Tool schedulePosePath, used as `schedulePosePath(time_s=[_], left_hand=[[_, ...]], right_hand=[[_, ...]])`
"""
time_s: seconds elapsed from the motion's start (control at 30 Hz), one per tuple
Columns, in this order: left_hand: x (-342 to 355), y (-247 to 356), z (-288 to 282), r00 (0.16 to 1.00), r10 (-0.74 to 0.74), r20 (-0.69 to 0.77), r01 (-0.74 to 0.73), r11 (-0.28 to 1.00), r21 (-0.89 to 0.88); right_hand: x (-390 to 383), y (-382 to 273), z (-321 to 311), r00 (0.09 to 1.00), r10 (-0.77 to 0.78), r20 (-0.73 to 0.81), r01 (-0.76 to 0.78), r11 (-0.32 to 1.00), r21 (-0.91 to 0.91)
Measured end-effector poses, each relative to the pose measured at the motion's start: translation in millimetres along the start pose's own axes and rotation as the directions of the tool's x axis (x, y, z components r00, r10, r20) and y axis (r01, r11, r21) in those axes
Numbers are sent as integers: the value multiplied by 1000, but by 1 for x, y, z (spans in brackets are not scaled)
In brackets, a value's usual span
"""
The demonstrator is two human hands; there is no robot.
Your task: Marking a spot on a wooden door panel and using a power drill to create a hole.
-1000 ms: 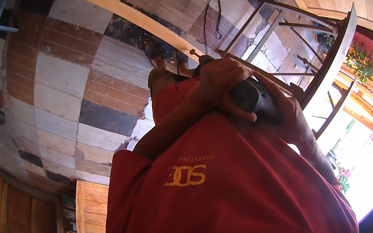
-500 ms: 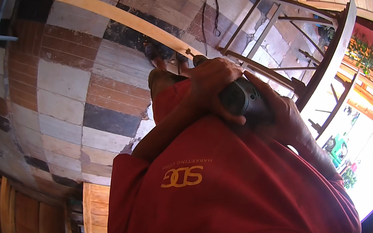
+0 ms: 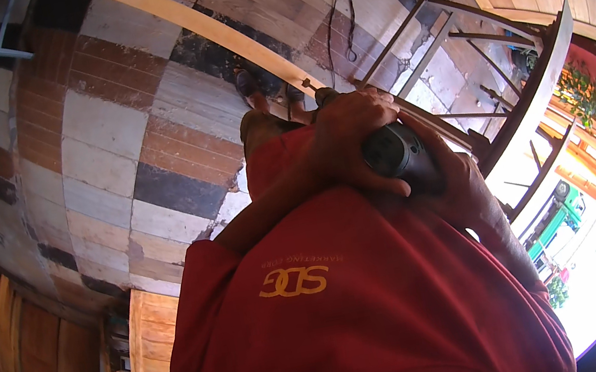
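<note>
Both of my hands are around a dark power drill [image 3: 392,152], held in front of my red shirt and pointing away from me. My left hand [image 3: 352,133] is wrapped over the front of its body, thumb along the near side. My right hand [image 3: 456,179] grips the rear part at the right, its fingers partly hidden by the drill and by shadow. A short bit with a wide end [image 3: 307,84] sticks out of the drill's nose. Its tip meets the near end of a long pale wooden board [image 3: 209,29]; how deep it sits cannot be told.
A dark wooden frame with thin legs [image 3: 474,38] stands at the right. Cables [image 3: 347,8] lie on the patchwork tiled floor [image 3: 98,144]. My feet [image 3: 247,82] are beside the board. Wooden panels [image 3: 159,367] stand at lower left, and a plant [image 3: 583,89] is at far right.
The drill and my hands have shifted slightly right and down in the picture, as has the board's end. My grip stays the same. A green vehicle outside at the right shows more.
</note>
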State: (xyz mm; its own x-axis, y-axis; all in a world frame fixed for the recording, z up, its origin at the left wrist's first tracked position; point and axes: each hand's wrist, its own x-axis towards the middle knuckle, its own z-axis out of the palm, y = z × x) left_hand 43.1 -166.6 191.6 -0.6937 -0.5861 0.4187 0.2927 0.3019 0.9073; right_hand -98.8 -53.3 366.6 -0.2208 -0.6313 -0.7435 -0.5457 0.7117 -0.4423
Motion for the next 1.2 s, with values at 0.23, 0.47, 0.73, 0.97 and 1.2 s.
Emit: schedulePosePath(time_s=[0.23, 0.47, 0.73, 0.97, 1.2], left_hand=[[2, 0, 7, 996, 6, -91, -5, 1000, 8], [-2, -5, 12, 991, 15, -132, -10, 999, 38], [1, -12, 14, 987, 32, -159, -27, 999, 35], [3, -14, 14, 988, 6, -155, 1, 999, 45], [2, -13, 14, 989, 8, -150, 0, 998, 55]], right_hand=[[2, 3, -5, 998, -61, -2, 61, 998, 2], [8, 7, -5, 997, -75, 2, 75, 997, -9], [16, 6, -6, 996, -83, -12, 83, 997, 5], [21, 8, -10, 996, -90, 4, 90, 996, 9], [20, 9, -8, 999, -50, 13, 50, 999, -10]])
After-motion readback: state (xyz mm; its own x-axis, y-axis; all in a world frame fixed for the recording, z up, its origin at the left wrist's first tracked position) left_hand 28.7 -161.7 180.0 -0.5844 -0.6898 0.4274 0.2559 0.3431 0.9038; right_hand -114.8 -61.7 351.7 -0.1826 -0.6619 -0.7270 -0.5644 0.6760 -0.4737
